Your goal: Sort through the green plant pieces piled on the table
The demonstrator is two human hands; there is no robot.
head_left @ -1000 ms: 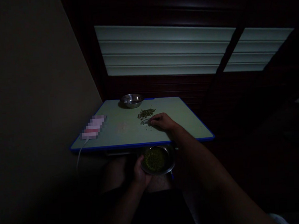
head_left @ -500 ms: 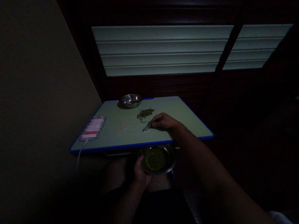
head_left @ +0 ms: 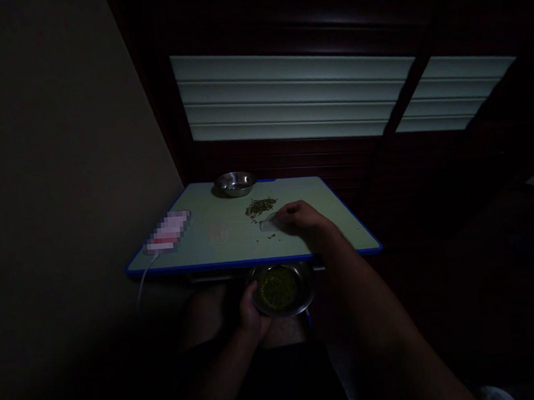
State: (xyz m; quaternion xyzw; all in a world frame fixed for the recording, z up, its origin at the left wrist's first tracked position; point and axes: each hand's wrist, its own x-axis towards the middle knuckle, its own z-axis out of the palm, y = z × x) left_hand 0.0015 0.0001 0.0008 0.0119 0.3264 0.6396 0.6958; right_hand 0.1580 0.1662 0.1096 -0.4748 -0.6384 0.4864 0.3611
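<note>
My left hand (head_left: 252, 314) grips the rim of a steel bowl (head_left: 306, 295) below the table's front edge, thumb over the side. Small green beans (head_left: 277, 287), like mung beans, lie in that bowl. Over the table, my right hand (head_left: 299, 214) pinches a small translucent flat piece (head_left: 269, 224), held low near the tabletop; its exact kind is hard to make out in the dim light. Just beyond it a loose heap of darker beans (head_left: 261, 207) is spread on the table (head_left: 205, 228). A few stray beans (head_left: 272, 236) lie on the near side of the piece.
A second steel bowl (head_left: 235, 184) stands at the table's back edge. On the left lies a phone (head_left: 167, 231), blurred out, with a white cable (head_left: 144, 272) hanging off the front edge. A wall (head_left: 62, 147) rises at the left, dark slatted doors (head_left: 287, 95) behind.
My right hand has shifted slightly right with the translucent piece, which now lies at a flatter angle. Stray beans show where it was. The left hand still grips the bowl.
</note>
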